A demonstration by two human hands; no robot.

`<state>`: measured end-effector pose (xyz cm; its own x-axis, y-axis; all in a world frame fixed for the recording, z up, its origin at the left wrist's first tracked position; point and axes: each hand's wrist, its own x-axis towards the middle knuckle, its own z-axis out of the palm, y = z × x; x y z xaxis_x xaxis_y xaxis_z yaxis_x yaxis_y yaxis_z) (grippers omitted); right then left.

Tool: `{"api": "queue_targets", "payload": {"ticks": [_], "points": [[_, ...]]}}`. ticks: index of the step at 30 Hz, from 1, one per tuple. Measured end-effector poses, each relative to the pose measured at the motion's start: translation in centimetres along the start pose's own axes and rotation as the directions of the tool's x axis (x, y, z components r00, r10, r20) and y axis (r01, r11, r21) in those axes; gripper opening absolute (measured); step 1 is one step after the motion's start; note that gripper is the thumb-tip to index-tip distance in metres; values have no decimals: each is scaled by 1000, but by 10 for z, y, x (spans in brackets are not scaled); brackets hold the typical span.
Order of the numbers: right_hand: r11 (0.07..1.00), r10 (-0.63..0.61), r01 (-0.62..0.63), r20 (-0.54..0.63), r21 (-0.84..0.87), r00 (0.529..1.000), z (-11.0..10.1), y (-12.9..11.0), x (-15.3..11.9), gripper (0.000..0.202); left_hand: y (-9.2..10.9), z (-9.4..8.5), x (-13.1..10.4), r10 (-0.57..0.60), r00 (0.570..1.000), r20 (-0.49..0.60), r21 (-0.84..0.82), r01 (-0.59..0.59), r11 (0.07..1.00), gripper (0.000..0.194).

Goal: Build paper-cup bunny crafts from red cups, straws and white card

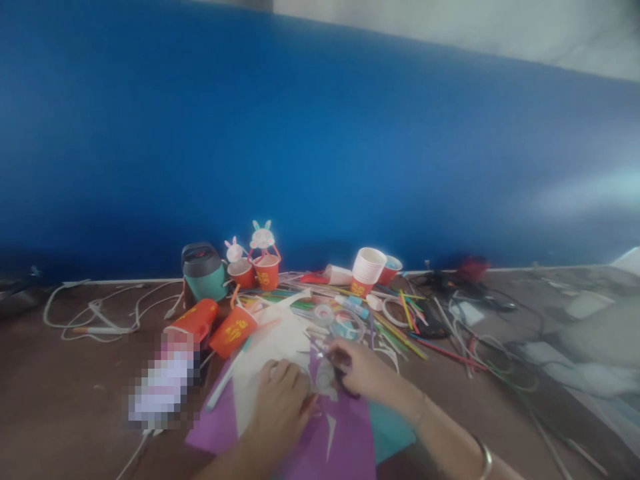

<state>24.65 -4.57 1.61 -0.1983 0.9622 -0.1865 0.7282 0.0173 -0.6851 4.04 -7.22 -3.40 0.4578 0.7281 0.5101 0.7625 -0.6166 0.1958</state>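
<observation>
My left hand [284, 399] rests over a large white paper sheet [273, 333], its fingers bent and the thumb close to them. Whatever lies between those fingers is hidden. To its right, my right hand [361, 368] is closed around scissors [346, 387]; their dark handle shows beneath the palm, and the tips point left. A small pale round piece [325, 377] sits between both hands. Under everything lie purple paper [345, 433] and teal paper [390, 430]. A thin white paper scrap [331, 433] is on the purple one.
Orange paper cups [233, 331] lie tipped at left, near a teal flask [205, 277]. Rabbit cutouts [263, 237] stand in red cups behind. Stacked white cups [369, 267], tape rolls [323, 315], a glue stick [351, 305] and colored sticks [400, 337] crowd the back. Cables [100, 313] trail on both sides.
</observation>
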Motion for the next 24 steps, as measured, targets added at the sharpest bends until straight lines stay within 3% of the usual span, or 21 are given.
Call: {"api": "queue_targets", "payload": {"ticks": [3,7,11,15,18,21,24], "points": [[992,-91,77,-144,-99,985,25,-5,-1,41,-3,3,-2,19,1000,-9,-12,-19,1000,7],[985,-101,81,-124,-152,987,28,-8,-1,37,-3,1,-2,18,1000,3,-20,-18,1000,6],[992,-96,87,-93,-96,991,22,-5,6,35,-3,-5,3,-73,997,16,-70,74,995,9],[987,-38,36,10,160,999,13,-1,18,34,-7,-12,10,-165,986,5,-158,164,974,20],[901,-66,68,-21,429,998,2,-6,27,35,-12,-11,16,-227,973,42,-281,229,932,14],[782,-110,129,-69,609,992,-2,-17,36,36,-14,-8,22,-321,945,56,-501,305,810,7],[703,-98,123,-75,701,992,6,-28,42,38,-13,-11,29,-491,849,197,-700,472,535,21]]}}
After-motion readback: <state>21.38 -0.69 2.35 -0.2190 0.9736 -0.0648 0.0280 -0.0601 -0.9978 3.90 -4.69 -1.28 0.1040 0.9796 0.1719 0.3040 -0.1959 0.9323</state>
